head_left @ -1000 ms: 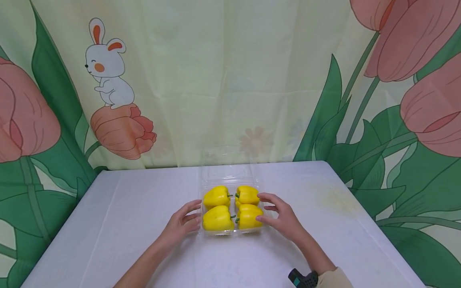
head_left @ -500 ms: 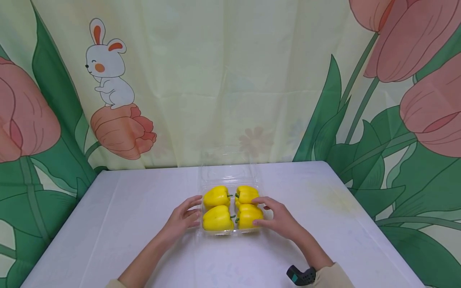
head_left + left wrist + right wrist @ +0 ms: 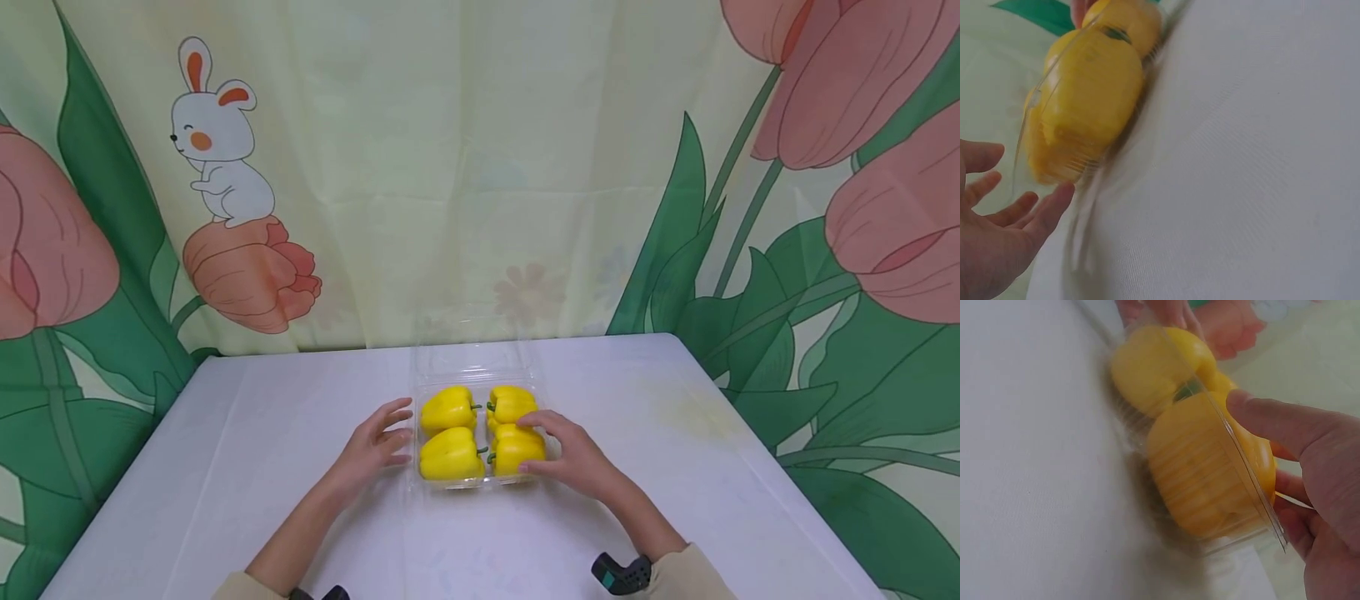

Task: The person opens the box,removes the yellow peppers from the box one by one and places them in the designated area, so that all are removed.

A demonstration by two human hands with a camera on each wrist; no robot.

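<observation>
Several yellow bell peppers lie in a clear plastic clamshell box (image 3: 485, 482) on the table, two by two, with green stems facing inward. Its lid (image 3: 472, 360) stands raised at the back. My right hand (image 3: 581, 457) grips the front right bell pepper (image 3: 517, 452), thumb on its near side and fingers over the far side. In the right wrist view the thumb (image 3: 1272, 419) lies against that pepper above the box's edge. Beside the box's left wall, my left hand (image 3: 372, 440) has its fingers spread and holds nothing; the front left bell pepper (image 3: 452, 454) is nearest.
A white cloth covers the table (image 3: 300, 400). Behind it hangs a curtain (image 3: 390, 167) printed with tulips and a rabbit. A black wrist device (image 3: 621, 575) is strapped on near the right sleeve.
My right hand has moved left from the box's right edge onto the front right bell pepper. My left hand has drawn slightly away from the box. The peppers keep their places.
</observation>
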